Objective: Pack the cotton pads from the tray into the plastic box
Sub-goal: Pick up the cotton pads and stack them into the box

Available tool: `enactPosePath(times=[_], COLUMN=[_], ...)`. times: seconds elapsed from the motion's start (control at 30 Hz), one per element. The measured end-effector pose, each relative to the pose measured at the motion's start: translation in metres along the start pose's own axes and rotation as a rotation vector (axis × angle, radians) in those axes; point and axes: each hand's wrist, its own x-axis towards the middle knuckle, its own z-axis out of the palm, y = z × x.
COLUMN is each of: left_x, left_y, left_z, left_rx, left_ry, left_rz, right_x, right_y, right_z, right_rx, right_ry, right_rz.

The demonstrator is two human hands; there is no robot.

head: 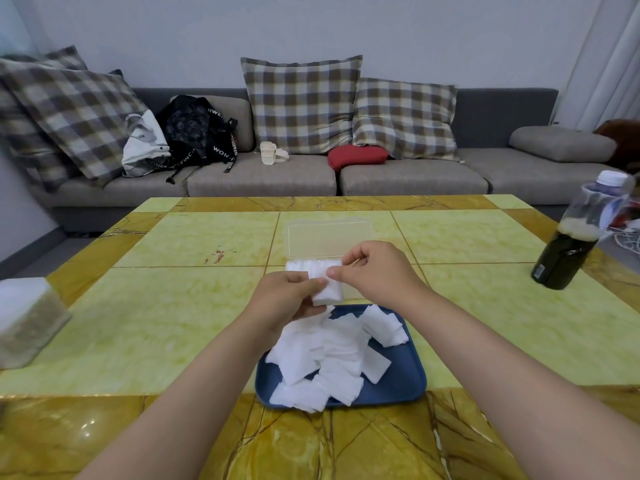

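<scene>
Currently the left hand grips a stack of cotton pads, with the right hand pinching its top edge. Just beyond the 2 hands lies the box; beneath them, the tray.

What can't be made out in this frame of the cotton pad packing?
Head view only.
Fill of the plastic box: left hand and right hand cover most of its base.
Count of held cotton pads: fingers hide the stack's edges.
Label on the bottle: too small to read.
The container: cut off by the left edge.
</scene>
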Motion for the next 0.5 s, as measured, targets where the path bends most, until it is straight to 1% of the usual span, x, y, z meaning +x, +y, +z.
enactPosePath(times=[0.07,0.1,0.17,0.23,0.27,0.33,0.4,0.5], left_x=[0.003,0.004,0.006,0.006,0.007,0.007,0.007,0.006], left_y=[0.000,0.000,0.000,0.000,0.000,-0.001,-0.002,-0.003], left_z=[-0.007,-0.009,-0.012,-0.014,-0.014,-0.014,-0.013,-0.012], left_rx=[0.004,0.013,0.032,0.043,0.038,0.013,0.020,0.044], left_ry=[0.118,0.162,0.214,0.240,0.239,0.213,0.197,0.196], left_rz=[0.020,0.029,0.042,0.039,0.036,0.040,0.042,0.037], right_x=[-0.001,-0.001,0.000,-0.003,-0.004,-0.007,-0.007,-0.007], right_y=[0.004,0.007,0.015,0.019,0.021,0.022,0.020,0.016], right_z=[0.003,0.004,0.008,0.013,0.015,0.019,0.018,0.012], right_rx=[-0.039,-0.103,-0.270,-0.418,-0.468,-0.518,-0.509,-0.461], right_ry=[-0.016,-0.056,-0.209,-0.406,-0.483,-0.585,-0.622,-0.588], right_rz=[-0.019,-0.033,-0.022,0.047,0.074,0.090,0.083,0.052])
